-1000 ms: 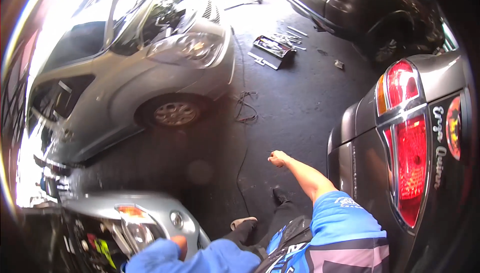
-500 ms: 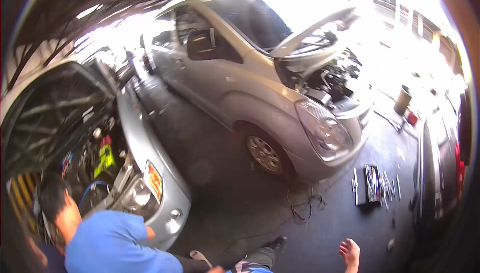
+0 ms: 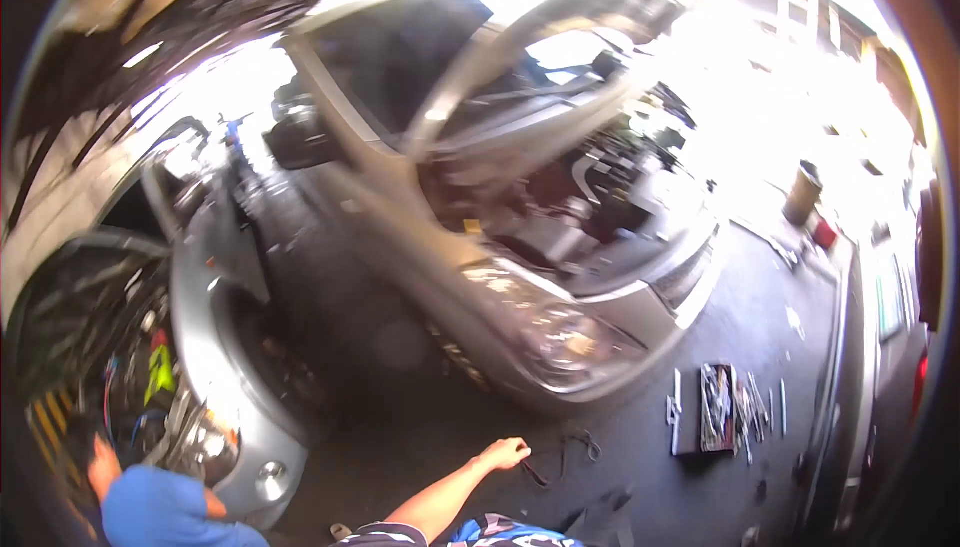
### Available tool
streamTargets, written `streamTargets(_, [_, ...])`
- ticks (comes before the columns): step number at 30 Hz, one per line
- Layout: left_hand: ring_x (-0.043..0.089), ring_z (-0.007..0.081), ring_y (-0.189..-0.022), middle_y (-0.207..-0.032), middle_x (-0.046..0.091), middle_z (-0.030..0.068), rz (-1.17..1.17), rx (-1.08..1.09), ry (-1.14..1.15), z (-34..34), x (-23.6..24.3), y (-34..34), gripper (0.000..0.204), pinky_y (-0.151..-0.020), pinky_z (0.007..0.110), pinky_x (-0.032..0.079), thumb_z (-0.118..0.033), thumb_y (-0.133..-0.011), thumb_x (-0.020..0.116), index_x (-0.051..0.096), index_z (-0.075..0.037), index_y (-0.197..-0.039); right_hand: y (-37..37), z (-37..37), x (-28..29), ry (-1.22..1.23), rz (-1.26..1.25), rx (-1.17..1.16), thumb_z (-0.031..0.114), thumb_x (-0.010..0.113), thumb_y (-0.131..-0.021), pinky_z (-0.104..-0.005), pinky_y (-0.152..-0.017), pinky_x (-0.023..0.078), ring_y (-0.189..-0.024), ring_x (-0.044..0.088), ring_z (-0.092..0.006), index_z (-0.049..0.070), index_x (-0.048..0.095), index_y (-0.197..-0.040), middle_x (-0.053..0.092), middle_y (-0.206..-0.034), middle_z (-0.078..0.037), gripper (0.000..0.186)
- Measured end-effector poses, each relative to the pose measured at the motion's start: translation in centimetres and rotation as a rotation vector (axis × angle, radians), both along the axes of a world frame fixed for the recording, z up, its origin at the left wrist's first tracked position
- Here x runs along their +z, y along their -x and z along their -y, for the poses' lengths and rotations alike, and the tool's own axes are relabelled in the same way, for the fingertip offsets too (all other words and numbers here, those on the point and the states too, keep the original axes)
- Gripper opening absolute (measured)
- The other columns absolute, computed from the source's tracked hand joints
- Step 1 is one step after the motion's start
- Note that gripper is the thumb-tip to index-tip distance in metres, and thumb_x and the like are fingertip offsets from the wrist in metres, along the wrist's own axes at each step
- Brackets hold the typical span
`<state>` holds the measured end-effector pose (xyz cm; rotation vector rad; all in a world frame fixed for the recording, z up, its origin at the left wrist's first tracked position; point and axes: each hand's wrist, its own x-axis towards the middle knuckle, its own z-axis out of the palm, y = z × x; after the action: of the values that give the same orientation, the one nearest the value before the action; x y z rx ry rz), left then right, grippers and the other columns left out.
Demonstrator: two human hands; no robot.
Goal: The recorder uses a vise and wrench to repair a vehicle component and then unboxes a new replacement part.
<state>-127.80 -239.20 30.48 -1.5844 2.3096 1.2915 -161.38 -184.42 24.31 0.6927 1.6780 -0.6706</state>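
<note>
My left arm comes in from the lower edge, and my left hand [image 3: 505,454] is stretched out over the dark floor with its fingers curled together. Whatever it may hold is too small to make out. Just past it on the floor lies a thin dark cable [image 3: 590,444], which I cannot see it touch. In front stands a silver van [image 3: 400,247] with its hood up, its headlight [image 3: 570,342] facing me. To the right an open tool case [image 3: 717,409] full of tools lies on the floor, with several loose tools [image 3: 752,412] beside it. My right hand is out of view.
At lower left another person in a blue shirt [image 3: 155,507] bends at the open engine bay of a grey car [image 3: 210,337]. Farther right are a brown bin [image 3: 802,194], a red container [image 3: 824,235] and a dark vehicle [image 3: 880,387] along the edge.
My view has shifted closer to the van, which looms larger and is blurred. My left hand has swung forward into view. My right hand, open at the lower right before, has left the picture.
</note>
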Motion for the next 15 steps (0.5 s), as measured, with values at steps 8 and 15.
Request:
streamTargets(8, [0.073, 0.0315, -0.113, -0.116, 0.077, 0.0174, 0.208, -0.001, -0.229, 8.9, -7.3, 23.7, 0.051, -0.098, 0.043, 0.055, -0.048, -0.1, 0.063, 0.074, -0.005, -0.126, 31.5, 11.4, -4.9, 0.103, -0.293, -0.054, 0.023, 0.057, -0.107, -0.0427, -0.044, 0.052, -0.056, 0.066, -0.0267, 0.002, 0.064, -0.103, 0.067, -0.075, -0.017, 0.022])
streamTargets(15, [0.071, 0.0301, -0.119, -0.124, 0.075, 0.0196, 0.233, 0.018, -0.323, 13.3, -4.9, 41.9, 0.053, -0.102, 0.041, 0.053, -0.048, -0.099, 0.065, 0.073, -0.004, -0.128, 62.4, 34.2, 6.3, 0.459, -0.642, 0.042, 0.024, 0.064, -0.106, -0.0273, -0.055, 0.05, -0.067, 0.062, -0.0109, 0.002, 0.067, -0.122, 0.068, -0.086, -0.004, 0.027])
